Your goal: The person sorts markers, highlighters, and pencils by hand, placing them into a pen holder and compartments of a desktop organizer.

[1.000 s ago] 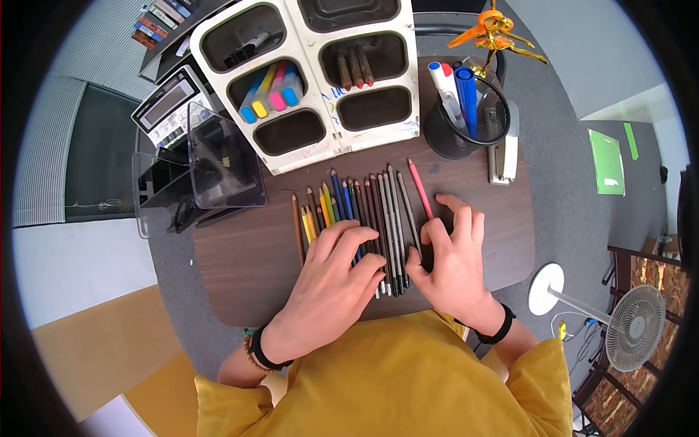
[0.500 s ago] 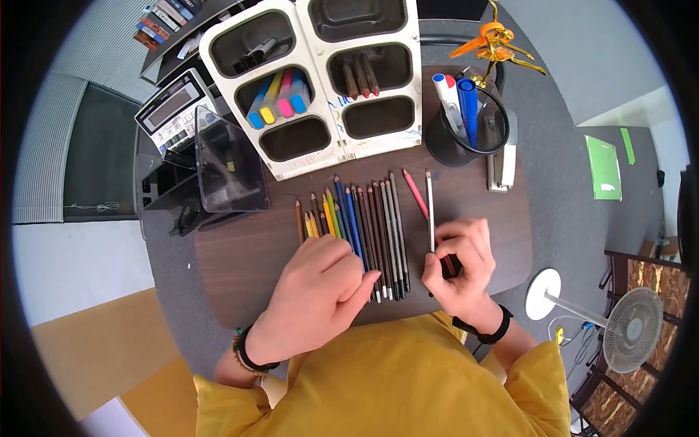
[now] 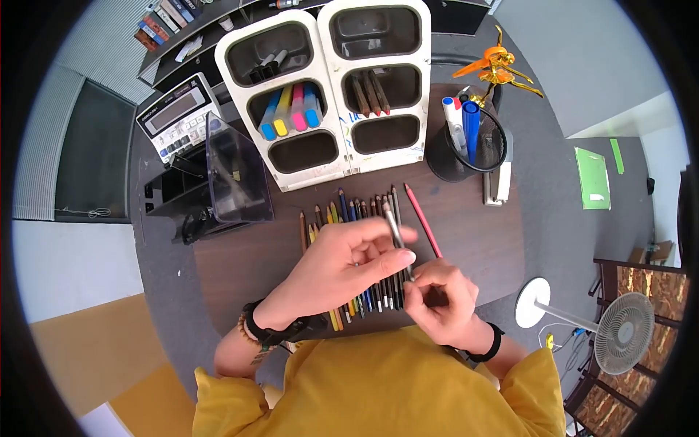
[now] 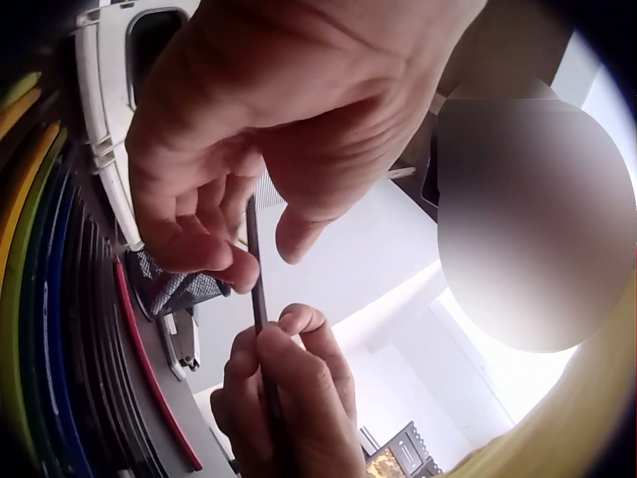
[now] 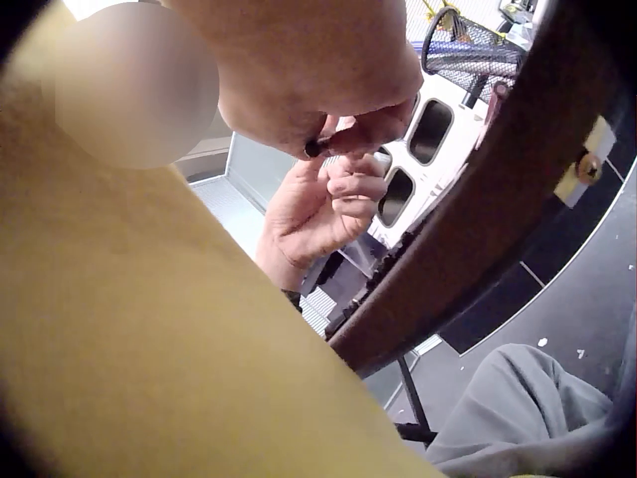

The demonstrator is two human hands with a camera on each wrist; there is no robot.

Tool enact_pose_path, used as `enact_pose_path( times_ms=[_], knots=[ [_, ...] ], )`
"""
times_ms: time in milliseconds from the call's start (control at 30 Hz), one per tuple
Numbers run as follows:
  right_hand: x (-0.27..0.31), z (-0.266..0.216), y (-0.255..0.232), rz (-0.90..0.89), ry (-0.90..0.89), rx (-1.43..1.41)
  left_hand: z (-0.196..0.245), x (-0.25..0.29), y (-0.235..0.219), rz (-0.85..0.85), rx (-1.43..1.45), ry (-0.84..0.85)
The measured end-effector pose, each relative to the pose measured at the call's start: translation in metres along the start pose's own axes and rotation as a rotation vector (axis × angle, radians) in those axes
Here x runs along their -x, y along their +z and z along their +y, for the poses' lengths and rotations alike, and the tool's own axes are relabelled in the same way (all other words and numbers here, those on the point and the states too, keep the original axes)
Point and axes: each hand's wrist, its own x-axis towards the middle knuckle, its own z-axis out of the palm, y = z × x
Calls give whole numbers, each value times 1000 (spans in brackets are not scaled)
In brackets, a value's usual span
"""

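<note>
My right hand (image 3: 448,302) pinches a dark grey pencil (image 4: 260,299) near its lower end, holding it tilted above the table. The pencil's upper part passes between the thumb and fingers of my left hand (image 3: 338,262); in the left wrist view that thumb stands apart from it. A dark pencil end (image 5: 316,147) pokes out below my right hand in the right wrist view. Under my left hand lies a row of coloured pencils (image 3: 343,202), partly hidden, running from brown and yellow through blue to grey. One pinkish-red pencil (image 3: 422,218) lies separately at their right.
A white organizer (image 3: 331,109) with markers and brown pencils stands behind the row. To its right are a black mesh pen cup (image 3: 445,166), a stapler (image 3: 498,186) and a golden figurine (image 3: 498,69). A clear plastic box (image 3: 240,182) and a calculator (image 3: 175,113) stand at left.
The right hand picked up the grey pencil from beside the row, then brought it leftward. My left hand rose from the row toward it, its fingers spreading around the pencil's upper part.
</note>
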Motion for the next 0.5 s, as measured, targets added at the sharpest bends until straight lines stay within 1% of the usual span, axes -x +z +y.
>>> enact_pose_path(
  times_ms=[33, 100, 167, 233, 300, 333, 367, 433, 467, 500],
  knots=[
    [-2, 0, 2, -1, -2, 2, -2, 0, -3, 0, 1, 3],
    [-6, -1, 5, -79, -42, -1, -4, 0, -11, -92, 16, -66],
    [-19, -16, -5, -127, -34, 37, -4, 3, -12, -66, 72, -43],
    [-34, -34, -25, -114, -180, 148, -11, 4, -16, 127, 175, 47],
    [-26, -52, -50, 112, -402, 6, -12, 6, -24, 153, 197, 42],
    [-11, -83, -77, 258, -423, 205, -14, 7, -27, 170, 279, 86],
    [-31, -104, -71, 254, -425, 206, -16, 6, -29, 182, 361, 133],
    [-76, -140, -33, 638, -1018, -259, -17, 7, -32, 168, 383, 167],
    [-83, -149, -25, 632, -1020, -258, -18, 7, -33, 160, 406, 174],
    [-89, -157, -18, 506, -1085, -418, -18, 8, -32, 154, 428, 180]
  ],
)
